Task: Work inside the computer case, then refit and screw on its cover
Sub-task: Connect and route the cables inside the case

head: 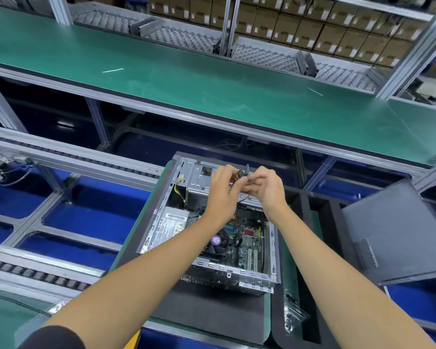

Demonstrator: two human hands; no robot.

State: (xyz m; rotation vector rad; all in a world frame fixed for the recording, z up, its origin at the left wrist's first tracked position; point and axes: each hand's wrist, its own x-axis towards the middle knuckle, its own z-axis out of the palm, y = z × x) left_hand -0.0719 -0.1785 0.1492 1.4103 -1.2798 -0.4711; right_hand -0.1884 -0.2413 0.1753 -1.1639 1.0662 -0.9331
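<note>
Assembly line, green conveyor (212,96) beyond. Open computer case (209,222) lies on a foam pad; cover (393,238) leans right. Your left hand (223,190) and right hand (267,190) pinch a small cable part (242,175) above the drive bay. Still inside work, apparently; next, seat it.

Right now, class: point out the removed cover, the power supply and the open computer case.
cover (398,233): head view, middle of its dark panel.
power supply (170,224): head view, its labelled top.
computer case (273,248): head view, right metal rim.
</note>
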